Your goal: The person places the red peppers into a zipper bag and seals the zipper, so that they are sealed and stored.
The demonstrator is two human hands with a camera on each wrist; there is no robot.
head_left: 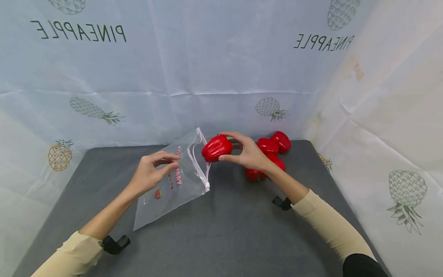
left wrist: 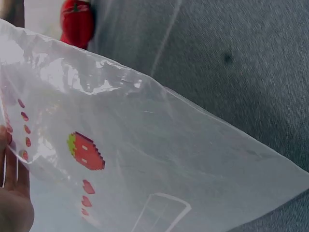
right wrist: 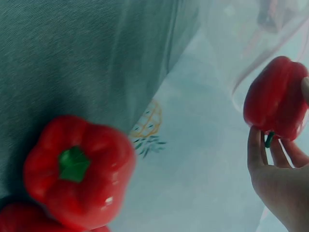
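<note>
My left hand [head_left: 149, 174] pinches a clear plastic zip bag [head_left: 166, 209] by its printed side, and the bag is held up at a tilt. Its white zip edge faces right and the mouth gapes. In the left wrist view the bag shows a pixel strawberry print [left wrist: 88, 151] and small hearts. Between thumb and fingers my right hand [head_left: 250, 154] grips a red bell pepper [head_left: 216, 148] right at the bag's mouth. The right wrist view shows this pepper's green stem [right wrist: 269, 139] beside the fingers.
Several more red bell peppers [head_left: 267, 146] lie in a cluster at the back right of the grey table [head_left: 235, 231], behind my right wrist. A white cloth [head_left: 207, 77] with pineapple prints hangs behind the table and along its sides.
</note>
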